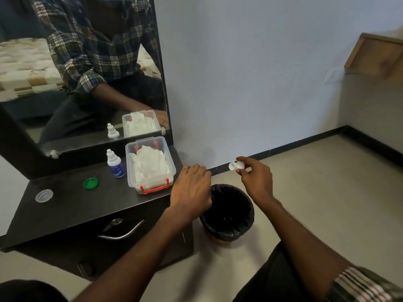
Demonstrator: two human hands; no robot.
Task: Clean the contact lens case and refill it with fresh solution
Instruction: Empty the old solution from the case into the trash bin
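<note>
White lens case [236, 165] pinched in right hand [257, 179] grip, 12 o'clock of bin [226, 211]; left hand [192, 189] relaxed, grasping nothing.

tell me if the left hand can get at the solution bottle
Probably yes: the left hand hovers by the tissue box, holding nothing, and the bottle stands just beyond it.

Soft even indoor light, faint shadows, wide-angle bending at edges, slight blur, perhaps motion
</note>
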